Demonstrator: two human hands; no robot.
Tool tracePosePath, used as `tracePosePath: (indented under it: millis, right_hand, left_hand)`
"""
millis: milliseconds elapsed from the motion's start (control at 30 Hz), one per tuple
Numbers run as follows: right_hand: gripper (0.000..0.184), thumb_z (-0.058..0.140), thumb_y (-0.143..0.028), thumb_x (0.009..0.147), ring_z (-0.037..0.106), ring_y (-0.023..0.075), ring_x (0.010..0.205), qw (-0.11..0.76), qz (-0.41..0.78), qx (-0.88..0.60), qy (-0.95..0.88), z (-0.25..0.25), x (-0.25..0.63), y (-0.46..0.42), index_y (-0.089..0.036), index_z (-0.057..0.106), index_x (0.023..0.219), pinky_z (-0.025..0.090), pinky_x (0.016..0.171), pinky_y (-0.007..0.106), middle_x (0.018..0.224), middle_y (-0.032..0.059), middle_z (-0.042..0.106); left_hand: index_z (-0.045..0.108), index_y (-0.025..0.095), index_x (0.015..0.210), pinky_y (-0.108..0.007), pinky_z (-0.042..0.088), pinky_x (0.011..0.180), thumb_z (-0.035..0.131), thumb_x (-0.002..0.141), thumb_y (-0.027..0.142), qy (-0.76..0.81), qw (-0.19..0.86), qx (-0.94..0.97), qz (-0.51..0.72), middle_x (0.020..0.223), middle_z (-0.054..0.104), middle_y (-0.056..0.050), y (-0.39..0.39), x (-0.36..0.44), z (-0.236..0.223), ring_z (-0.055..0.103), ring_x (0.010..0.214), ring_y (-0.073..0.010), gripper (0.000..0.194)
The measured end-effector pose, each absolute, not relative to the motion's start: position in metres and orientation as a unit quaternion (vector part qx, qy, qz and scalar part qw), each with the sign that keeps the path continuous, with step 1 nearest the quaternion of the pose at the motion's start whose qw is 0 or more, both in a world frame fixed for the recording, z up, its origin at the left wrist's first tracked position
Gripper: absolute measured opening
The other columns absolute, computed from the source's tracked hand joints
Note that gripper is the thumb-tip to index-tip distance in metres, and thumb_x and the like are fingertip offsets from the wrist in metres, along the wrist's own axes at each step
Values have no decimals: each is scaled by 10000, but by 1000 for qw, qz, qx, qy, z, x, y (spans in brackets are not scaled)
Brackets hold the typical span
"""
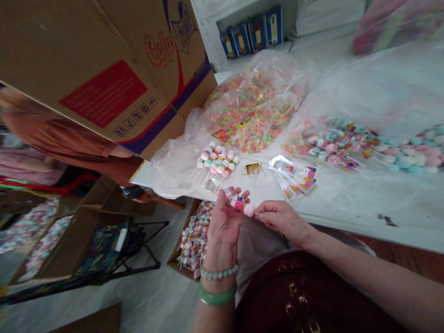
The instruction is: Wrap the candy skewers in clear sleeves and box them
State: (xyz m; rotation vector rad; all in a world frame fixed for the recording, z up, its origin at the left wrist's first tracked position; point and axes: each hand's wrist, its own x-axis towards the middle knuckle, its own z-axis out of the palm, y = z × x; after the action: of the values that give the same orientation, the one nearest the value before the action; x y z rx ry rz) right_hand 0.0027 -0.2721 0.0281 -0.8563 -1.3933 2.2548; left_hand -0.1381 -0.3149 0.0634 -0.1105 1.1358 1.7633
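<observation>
A marshmallow skewer [249,210] in a printed clear wrapper lies across the palm and fingers of my left hand [227,222], which holds it with curled fingers. My right hand [282,219] pinches the skewer's near end, by the pink marshmallow, at its stick or wrapper end. Just beyond on the table are unwrapped marshmallow skewers [218,159] in pastel colours, a small pile of gold twist ties [254,169] and a fanned stack of printed wrappers [294,175]. Several wrapped skewers [338,143] lie to the right.
A large clear bag of colourful candies [249,113] sits at the back of the white table [347,208]. Pastel marshmallows [412,155] lie at right. A tall cardboard box [121,69] stands at left. Below the edge, an open carton [194,240] holds wrapped skewers. A folding stool [121,249] and another person [69,134] are left.
</observation>
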Motion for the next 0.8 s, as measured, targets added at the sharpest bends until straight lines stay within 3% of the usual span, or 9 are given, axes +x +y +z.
tracePosePath:
  millis: [100,233,400,467,567,667,800]
  right_hand:
    - [135,604,-279,705,310,59,463,154,829,-295,-450,27,0,-265,-143,606,709,177,446,210,512,-59,418]
    - [133,636,-256,677,299,51,444,146,855,-281,-412,25,-5,-260,-127,630,707,146,419,207,509,-52,434]
    - [124,646,-233,674,277,41,428,178,883,-244,-360,17,-12,-258,-119,637,719,128,402,201,510,-55,432]
    - [129,652,-239,682,263,35,417,200,884,-253,-340,15,-12,-255,-118,632,723,124,399,200,504,-60,428]
    - [143,661,-255,695,258,27,396,209,887,-268,-313,14,-10,-248,-123,615,726,119,394,196,494,-67,426]
    - [132,651,-243,707,257,18,370,169,910,-250,-286,14,-6,-244,-122,607,733,110,383,188,481,-72,425]
    - [103,644,-191,690,247,11,343,97,939,-217,-248,9,-2,-241,-118,606,752,99,357,172,463,-80,425]
  left_hand:
    - [631,149,894,-413,515,827,566,867,297,431,497,-40,752,820,669,-42,-312,-151,60,665,841,-214,163]
    - [626,156,815,-318,506,791,598,853,302,388,513,-3,766,620,572,31,-305,-152,54,603,617,-110,154]
    - [626,156,838,-279,504,732,504,879,467,345,570,38,745,545,481,64,-296,-137,47,446,423,-53,336]
    - [630,157,894,-319,507,765,474,858,554,335,590,21,734,607,541,39,-294,-133,44,501,477,-74,429]
    - [631,165,978,-398,495,839,509,815,600,350,591,-3,727,835,650,-39,-292,-134,42,634,769,-179,480]
    - [636,169,992,-443,479,883,560,796,577,378,577,2,724,1011,661,-90,-290,-143,41,616,998,-258,460]
    - [643,193,936,-391,490,888,629,821,362,420,495,24,760,924,679,-37,-288,-157,43,640,953,-202,205]
